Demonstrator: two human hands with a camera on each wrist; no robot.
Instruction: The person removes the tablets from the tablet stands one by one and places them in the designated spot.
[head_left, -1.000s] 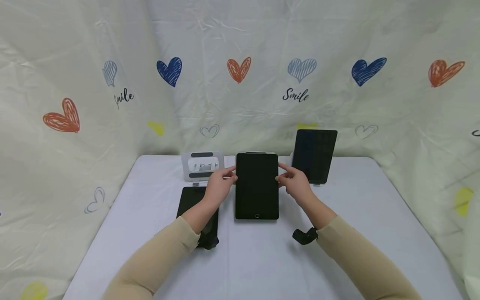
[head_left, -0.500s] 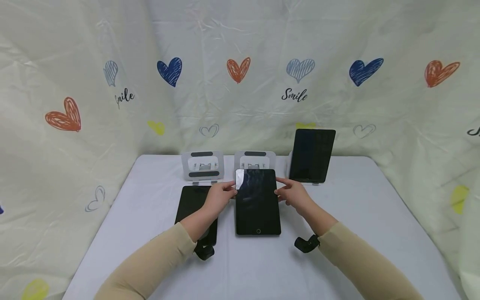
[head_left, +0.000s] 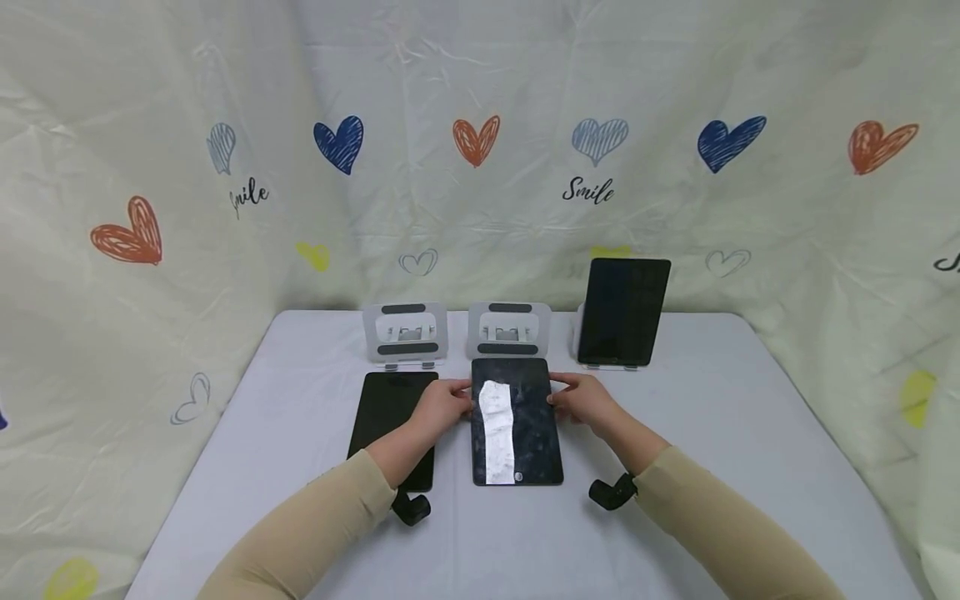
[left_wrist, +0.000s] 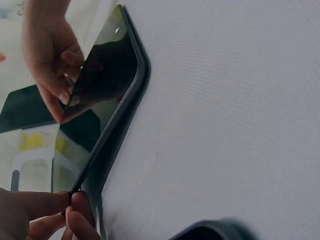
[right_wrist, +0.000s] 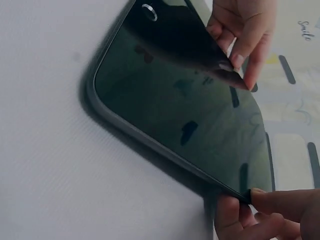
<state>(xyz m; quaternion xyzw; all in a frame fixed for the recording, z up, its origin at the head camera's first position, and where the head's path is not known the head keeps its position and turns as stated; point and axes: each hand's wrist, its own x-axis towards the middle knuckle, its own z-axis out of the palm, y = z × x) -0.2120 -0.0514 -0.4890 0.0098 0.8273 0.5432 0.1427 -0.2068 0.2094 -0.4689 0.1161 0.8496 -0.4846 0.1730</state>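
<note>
A black tablet (head_left: 534,433) with a round home button lies screen up at the middle of the table, a white glare strip on its screen. My left hand (head_left: 442,404) pinches its left edge near the far corner, thumb above and fingers tucked below. On the opposite edge, my right hand (head_left: 588,400) pinches in the same way. Both wrist views show the tablet (right_wrist: 185,120) with its held end slightly raised and its near end down at the white cloth. Just behind it stands a light grey tablet stand (head_left: 513,348) with dark pads.
Left of the held tablet, a second tablet (head_left: 384,404) lies flat, partly under my left forearm. Behind it is another grey stand (head_left: 408,348). A third tablet (head_left: 624,312) leans upright on a stand at the back right. A heart-printed curtain (head_left: 480,208) hangs behind the table.
Both hands have brought the tablet toward me and down from the front of the middle stand, tilting it flatter. That stand is now uncovered.
</note>
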